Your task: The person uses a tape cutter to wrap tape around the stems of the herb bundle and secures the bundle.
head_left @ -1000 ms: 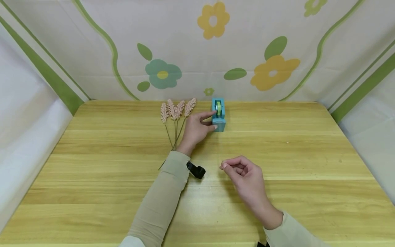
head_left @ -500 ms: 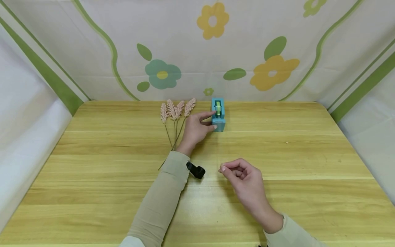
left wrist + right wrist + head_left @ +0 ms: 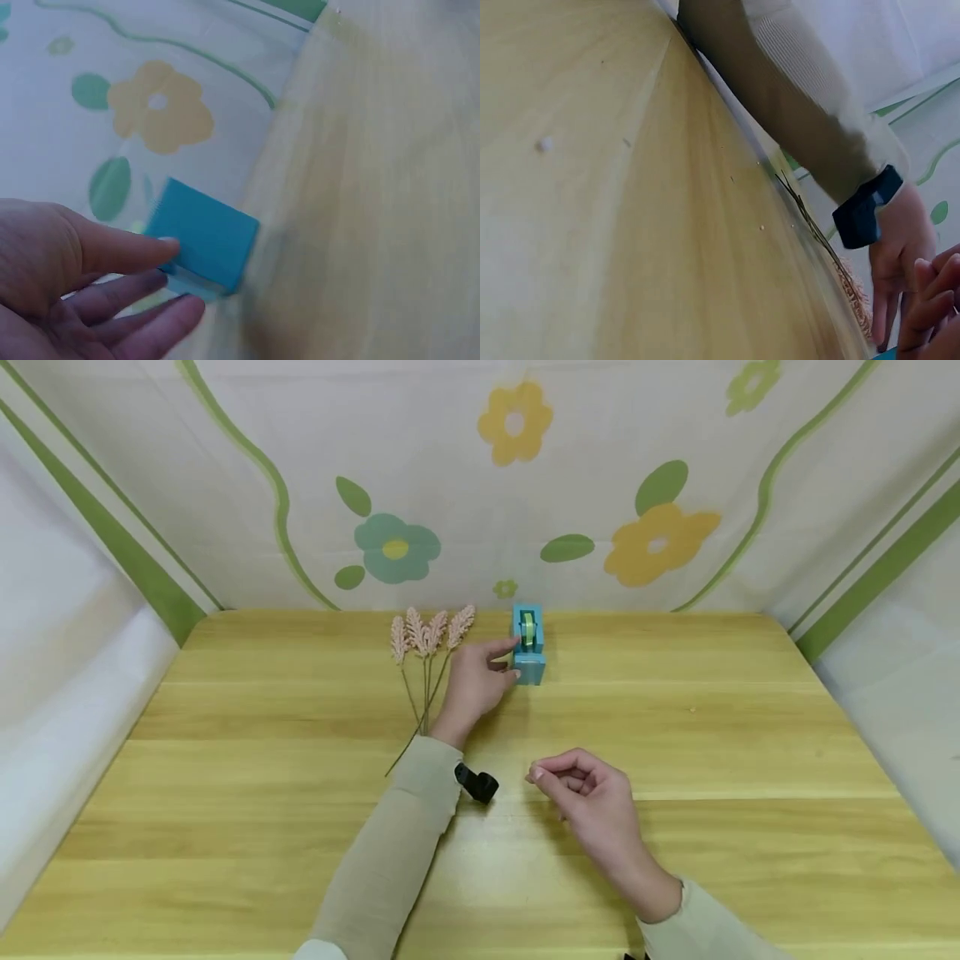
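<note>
A blue tape dispenser with a greenish roll stands at the far edge of the table. My left hand grips its left side, thumb at the front block and index finger farther back. In the left wrist view, the thumb tip lies against the blue block. Nearer to me, my right hand pinches thumb and index finger together, its other fingers curled. A faint clear strip of tape runs from the dispenser toward those fingertips; the pinched end is hidden between them.
Several pink flower stems lie left of the dispenser, their stalks partly under the left forearm. A black wrist camera sticks out from the left sleeve. A floral curtain rises behind the wooden table.
The head view has tipped up slightly, so the scene sits lower. My right hand has shifted a little left and toward me, still pinching. The left hand keeps its place on the dispenser.
</note>
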